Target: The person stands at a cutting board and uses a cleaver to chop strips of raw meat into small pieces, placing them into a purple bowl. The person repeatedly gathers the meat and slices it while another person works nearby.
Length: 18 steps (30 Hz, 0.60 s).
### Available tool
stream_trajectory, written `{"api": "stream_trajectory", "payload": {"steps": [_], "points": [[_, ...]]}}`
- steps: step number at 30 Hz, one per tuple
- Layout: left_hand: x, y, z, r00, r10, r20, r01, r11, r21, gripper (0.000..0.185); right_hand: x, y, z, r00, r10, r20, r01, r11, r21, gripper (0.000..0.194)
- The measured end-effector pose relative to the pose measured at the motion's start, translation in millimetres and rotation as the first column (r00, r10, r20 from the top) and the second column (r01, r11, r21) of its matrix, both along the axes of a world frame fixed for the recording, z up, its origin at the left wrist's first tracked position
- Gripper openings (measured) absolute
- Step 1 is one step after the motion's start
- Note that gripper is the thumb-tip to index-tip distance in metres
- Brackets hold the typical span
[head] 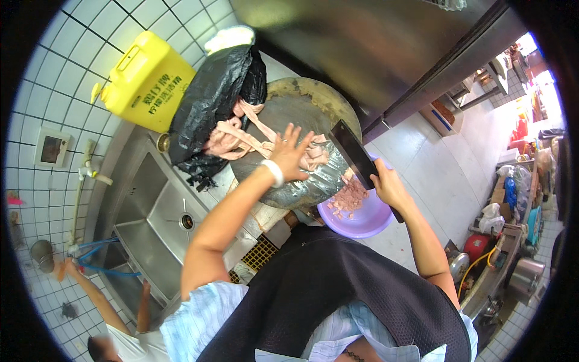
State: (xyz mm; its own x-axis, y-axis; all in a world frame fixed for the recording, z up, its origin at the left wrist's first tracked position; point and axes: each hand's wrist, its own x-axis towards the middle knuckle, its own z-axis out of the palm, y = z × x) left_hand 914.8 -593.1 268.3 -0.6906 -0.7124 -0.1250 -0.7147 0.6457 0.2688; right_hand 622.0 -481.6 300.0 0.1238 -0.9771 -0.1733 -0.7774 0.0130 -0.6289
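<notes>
My left hand (291, 151) lies with fingers spread on long pale strips of raw meat or offal (242, 138) on a round chopping block (289, 102). In my right hand (391, 185) is the handle of a cleaver (352, 151), its dark blade held over the block's right edge. A light purple basin (357, 228) holding small cut pinkish pieces (349, 194) is below that edge. More strips come out of a black plastic bag (210, 90) at the block's left side.
A yellow jug (151, 83) stands behind a steel sink (158, 226) at the left. A steel cabinet (353, 45) rises beyond the block. Another person (135, 344) is by the sink at lower left. Pots and gas burners line the right side.
</notes>
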Motion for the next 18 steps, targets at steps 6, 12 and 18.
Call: {"api": "stream_trajectory", "payload": {"steps": [6, 12, 18], "points": [[98.2, -50.3, 30.4, 0.774, 0.031, 0.632, 0.091, 0.983, -0.160, 0.098, 3.4, -1.4, -1.8, 0.999, 0.002, -0.036, -0.002, 1.000, 0.013, 0.023], [87.1, -82.9, -25.1, 0.937, -0.002, 0.351, 0.158, 0.896, -0.416, 0.019, 5.7, -0.1, 2.6, 0.999, -0.003, -0.051, 0.005, 0.999, 0.040, 0.023], [49.3, -57.9, -23.5, 0.905, 0.425, -0.011, -0.418, 0.884, -0.208, 0.016, 10.3, 4.2, -0.2, 0.999, 0.005, -0.032, -0.005, 1.000, -0.014, 0.022]]}}
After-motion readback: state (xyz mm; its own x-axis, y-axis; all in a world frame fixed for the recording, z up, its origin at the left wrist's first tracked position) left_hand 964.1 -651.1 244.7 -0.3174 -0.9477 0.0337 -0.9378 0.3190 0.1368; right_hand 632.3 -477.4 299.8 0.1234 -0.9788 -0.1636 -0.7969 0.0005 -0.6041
